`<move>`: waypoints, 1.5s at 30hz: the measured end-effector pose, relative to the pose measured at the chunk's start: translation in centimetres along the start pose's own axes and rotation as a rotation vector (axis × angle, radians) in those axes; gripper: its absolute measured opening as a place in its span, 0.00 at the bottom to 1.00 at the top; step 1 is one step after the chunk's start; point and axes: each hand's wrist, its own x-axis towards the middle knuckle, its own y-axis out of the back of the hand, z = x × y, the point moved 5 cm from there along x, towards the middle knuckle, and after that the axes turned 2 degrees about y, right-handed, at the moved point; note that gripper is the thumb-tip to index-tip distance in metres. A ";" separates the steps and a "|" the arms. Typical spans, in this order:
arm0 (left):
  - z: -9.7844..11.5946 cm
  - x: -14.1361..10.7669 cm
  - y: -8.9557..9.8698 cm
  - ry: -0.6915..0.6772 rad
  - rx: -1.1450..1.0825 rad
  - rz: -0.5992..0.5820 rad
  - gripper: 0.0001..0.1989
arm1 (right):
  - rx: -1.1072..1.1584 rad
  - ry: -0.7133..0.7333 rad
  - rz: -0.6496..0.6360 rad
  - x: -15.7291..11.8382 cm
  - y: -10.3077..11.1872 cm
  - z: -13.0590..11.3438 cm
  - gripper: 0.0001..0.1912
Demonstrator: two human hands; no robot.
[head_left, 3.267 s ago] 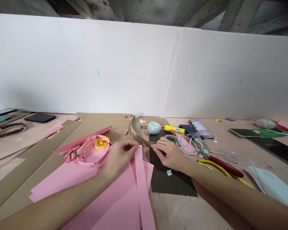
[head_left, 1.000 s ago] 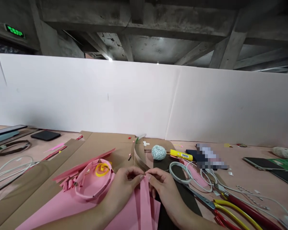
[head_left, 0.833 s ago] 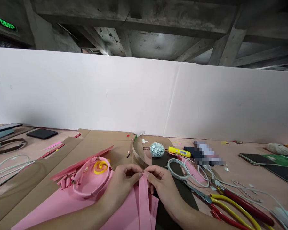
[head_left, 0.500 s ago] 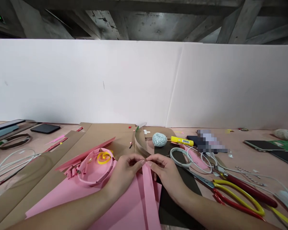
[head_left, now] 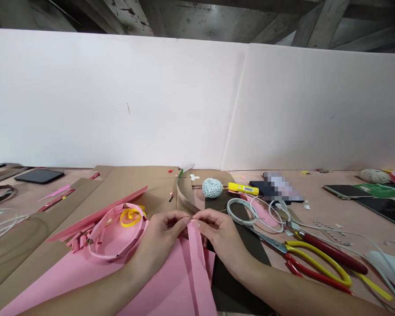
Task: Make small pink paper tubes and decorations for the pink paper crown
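My left hand (head_left: pixel 163 230) and my right hand (head_left: pixel 219 232) meet near the middle, thumbs and forefingers pinched on the upper end of a long pink paper strip (head_left: pixel 199 267). The strip runs down toward me over a large pink paper sheet (head_left: pixel 158 285). Both hands are closed on the strip; the lower fingers are partly hidden. Left of my left hand lies a pink paper ring (head_left: pixel 118 256) with a curled yellow paper strip (head_left: pixel 131 217) inside it. Small pink paper rolls (head_left: pixel 80 241) sit beside the ring.
Brown cardboard (head_left: pixel 82 199) lies beneath the papers. To the right are a ball of twine (head_left: pixel 212 188), a yellow glue stick (head_left: pixel 243 189), a roll of tape (head_left: pixel 238 210), scissors (head_left: pixel 319 267) with red and yellow handles, and white cables (head_left: pixel 342 236). A white board (head_left: pixel 151 101) stands behind.
The view has turned slightly right and down, so things sit farther left and the board's top edge is higher. Both hands keep the same pinch on the pink strip.
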 end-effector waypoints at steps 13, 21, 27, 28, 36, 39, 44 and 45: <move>0.1 0.1 -0.4 0.058 -0.209 -0.024 0.11 | 0.077 0.004 0.055 -0.1 0.3 0.0 0.07; -0.2 0.2 -0.4 0.055 -0.230 -0.052 0.12 | 0.023 0.036 0.024 -0.3 0.2 0.1 0.06; 0.3 0.0 -0.2 0.016 -0.172 -0.017 0.09 | 0.075 -0.027 0.027 -0.2 0.2 0.2 0.10; 0.2 0.0 -0.1 0.008 -0.145 -0.011 0.09 | 0.065 -0.027 0.021 -0.2 0.1 0.2 0.09; -0.1 0.1 -0.3 0.041 -0.212 -0.018 0.10 | 0.124 -0.035 0.021 -0.1 0.1 0.2 0.08; -0.1 0.0 -0.4 0.062 -0.213 -0.035 0.11 | 0.133 -0.035 0.015 0.0 0.0 0.2 0.08; 0.1 0.0 -0.3 0.030 -0.248 -0.051 0.11 | 0.224 -0.077 0.014 0.0 0.3 0.3 0.12; 0.2 0.0 -0.3 0.019 -0.264 -0.068 0.12 | 0.286 -0.106 0.003 0.0 0.3 0.4 0.16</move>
